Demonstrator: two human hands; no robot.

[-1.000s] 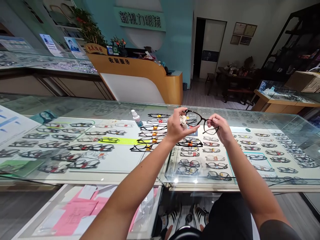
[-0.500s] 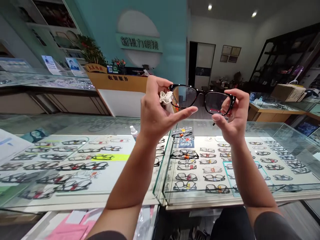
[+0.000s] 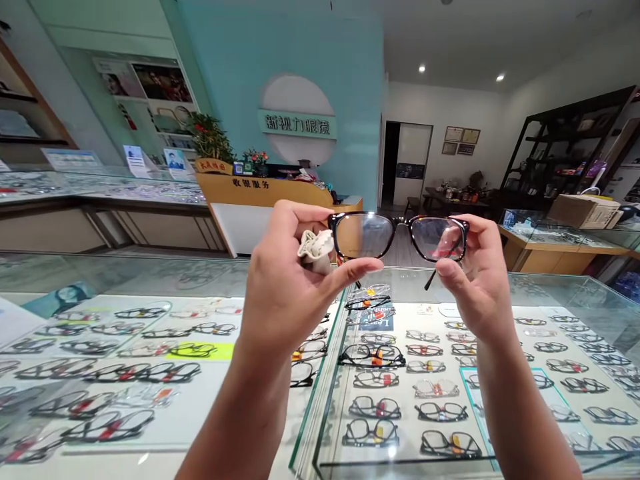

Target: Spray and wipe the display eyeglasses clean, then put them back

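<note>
A pair of dark-rimmed eyeglasses [image 3: 400,221] with clear lenses is held up in front of me, above the glass display case. My left hand [image 3: 295,280] grips its left end between thumb and fingers, and a crumpled pale cloth [image 3: 316,248] is tucked in that same hand. At the other end, my right hand [image 3: 475,273] pinches the frame by its right rim. The temple arms point away from me, and one dark temple tip [image 3: 430,279] shows below the right lens. Some of the fingers are hidden behind the frame.
Below my hands, glass display cases [image 3: 320,460] hold several rows of eyeglasses [image 3: 373,357]. A counter [image 3: 270,193] with plants stands ahead, before a teal wall [image 3: 220,40]. A cardboard box [image 3: 583,210] sits on another case at the right.
My view has tilted upward, so the room and cases appear lower. The eyeglasses now face me more squarely and sit more level, still held at both ends.
</note>
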